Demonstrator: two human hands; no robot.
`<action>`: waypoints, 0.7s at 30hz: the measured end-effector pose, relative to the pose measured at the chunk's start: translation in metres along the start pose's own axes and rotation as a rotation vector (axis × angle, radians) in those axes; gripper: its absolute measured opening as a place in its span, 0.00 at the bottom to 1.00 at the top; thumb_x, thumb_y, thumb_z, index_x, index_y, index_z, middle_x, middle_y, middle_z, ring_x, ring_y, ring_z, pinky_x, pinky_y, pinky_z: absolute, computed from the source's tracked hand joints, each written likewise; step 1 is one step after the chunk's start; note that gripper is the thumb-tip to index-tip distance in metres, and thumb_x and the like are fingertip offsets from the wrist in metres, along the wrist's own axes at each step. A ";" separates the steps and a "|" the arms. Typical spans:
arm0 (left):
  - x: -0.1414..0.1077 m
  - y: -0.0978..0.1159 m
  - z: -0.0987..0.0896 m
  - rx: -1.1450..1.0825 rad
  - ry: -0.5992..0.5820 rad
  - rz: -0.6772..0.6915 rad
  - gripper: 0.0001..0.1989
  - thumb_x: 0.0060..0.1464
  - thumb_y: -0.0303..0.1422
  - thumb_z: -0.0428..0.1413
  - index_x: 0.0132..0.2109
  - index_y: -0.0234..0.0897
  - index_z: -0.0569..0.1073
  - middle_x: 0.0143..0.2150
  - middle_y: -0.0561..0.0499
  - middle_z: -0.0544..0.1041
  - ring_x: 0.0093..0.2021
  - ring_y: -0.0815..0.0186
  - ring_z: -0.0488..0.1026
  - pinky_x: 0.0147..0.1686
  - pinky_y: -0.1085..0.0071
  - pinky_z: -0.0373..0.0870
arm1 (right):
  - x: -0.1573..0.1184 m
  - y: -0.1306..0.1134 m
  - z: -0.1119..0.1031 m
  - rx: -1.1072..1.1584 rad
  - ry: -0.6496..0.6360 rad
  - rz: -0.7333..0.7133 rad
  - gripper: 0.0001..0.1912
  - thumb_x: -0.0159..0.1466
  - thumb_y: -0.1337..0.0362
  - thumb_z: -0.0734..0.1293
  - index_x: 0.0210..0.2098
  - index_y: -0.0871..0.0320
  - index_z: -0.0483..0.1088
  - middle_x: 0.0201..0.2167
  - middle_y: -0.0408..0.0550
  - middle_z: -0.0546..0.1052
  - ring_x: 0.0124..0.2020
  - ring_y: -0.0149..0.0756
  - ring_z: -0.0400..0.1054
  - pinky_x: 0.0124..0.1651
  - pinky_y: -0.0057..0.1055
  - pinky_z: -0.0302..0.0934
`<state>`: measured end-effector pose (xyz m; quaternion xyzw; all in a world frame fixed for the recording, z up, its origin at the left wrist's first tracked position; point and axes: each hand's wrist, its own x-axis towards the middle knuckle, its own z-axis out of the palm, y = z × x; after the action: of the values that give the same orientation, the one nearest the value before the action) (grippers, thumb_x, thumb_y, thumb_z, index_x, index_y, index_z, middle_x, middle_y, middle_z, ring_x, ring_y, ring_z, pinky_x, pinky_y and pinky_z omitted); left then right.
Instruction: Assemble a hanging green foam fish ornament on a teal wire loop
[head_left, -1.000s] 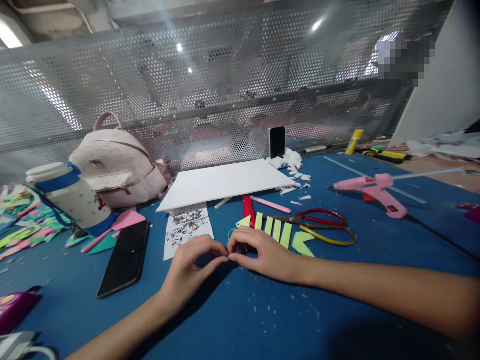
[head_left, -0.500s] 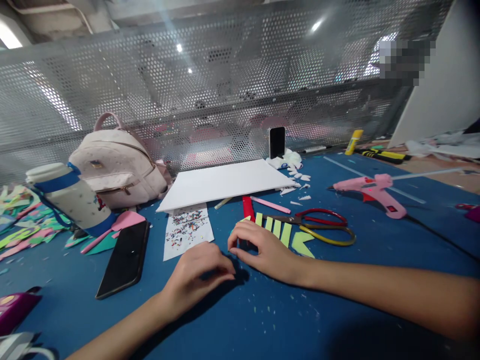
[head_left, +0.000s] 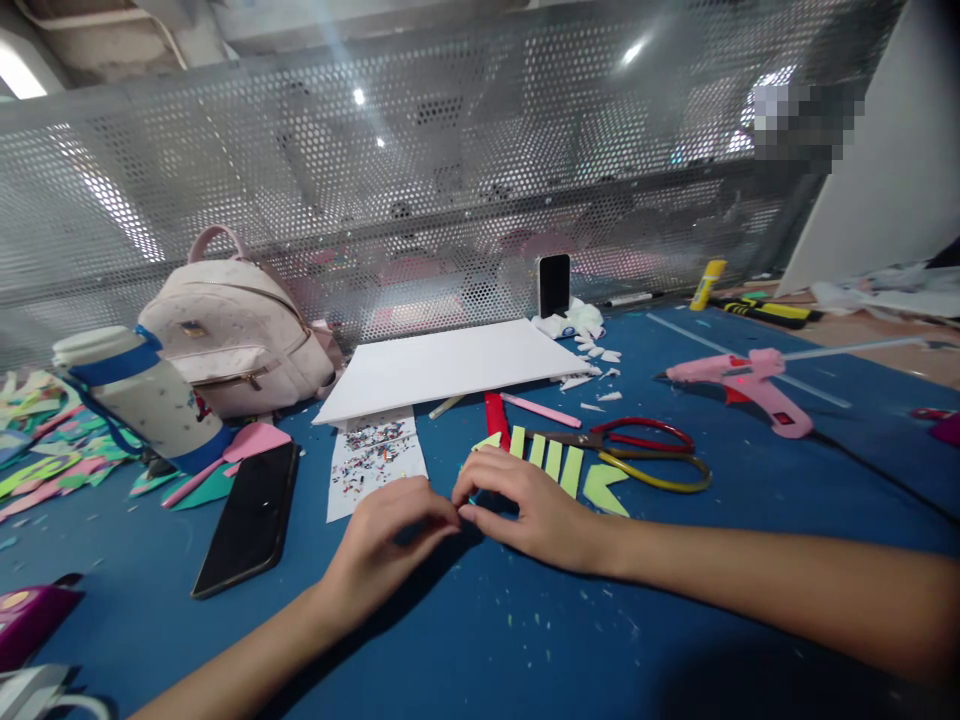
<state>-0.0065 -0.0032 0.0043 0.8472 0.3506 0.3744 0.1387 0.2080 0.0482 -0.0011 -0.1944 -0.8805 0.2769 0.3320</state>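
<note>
My left hand and my right hand meet at the fingertips just above the blue table. Thumb and fingers are pinched on both; a tiny bit of teal shows at the right fingertips, too small to name. Light green strips and a notched light green piece lie just beyond my right hand. Scissors with red and yellow handles rest behind them, near a red strip-like object. A white paper strewn with colourful specks lies beyond my left hand.
A white board lies behind the hands. To the right is a pink glue gun with its cord. On the left are a phone, a bottle, a backpack and coloured scraps. Perforated metal panelling stands behind.
My left hand has shifted slightly right and away from me, closing the gap so its fingertips meet those of my right hand. The right hand has barely moved.
</note>
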 end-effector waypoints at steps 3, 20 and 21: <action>0.000 -0.001 -0.002 -0.006 0.051 -0.068 0.03 0.62 0.26 0.59 0.38 0.38 0.75 0.32 0.53 0.77 0.32 0.69 0.74 0.33 0.74 0.68 | 0.000 0.002 0.001 0.003 -0.003 0.009 0.03 0.68 0.65 0.67 0.38 0.57 0.72 0.36 0.45 0.75 0.41 0.37 0.66 0.45 0.34 0.60; 0.051 -0.053 -0.019 0.177 -0.098 -0.135 0.14 0.69 0.36 0.48 0.52 0.40 0.75 0.50 0.45 0.81 0.51 0.58 0.77 0.51 0.59 0.72 | 0.000 -0.001 0.001 0.013 0.072 0.071 0.05 0.66 0.69 0.67 0.33 0.56 0.70 0.33 0.44 0.75 0.37 0.35 0.68 0.40 0.30 0.61; 0.058 -0.061 -0.018 0.198 -0.115 -0.128 0.14 0.69 0.37 0.48 0.54 0.40 0.75 0.52 0.45 0.80 0.53 0.57 0.77 0.54 0.58 0.72 | 0.000 -0.001 0.000 0.012 0.072 0.069 0.05 0.66 0.69 0.67 0.33 0.56 0.70 0.33 0.44 0.75 0.37 0.35 0.68 0.40 0.30 0.61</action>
<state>-0.0220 0.0802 0.0174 0.8526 0.4306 0.2793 0.0978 0.2080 0.0475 -0.0010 -0.2327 -0.8590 0.2864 0.3550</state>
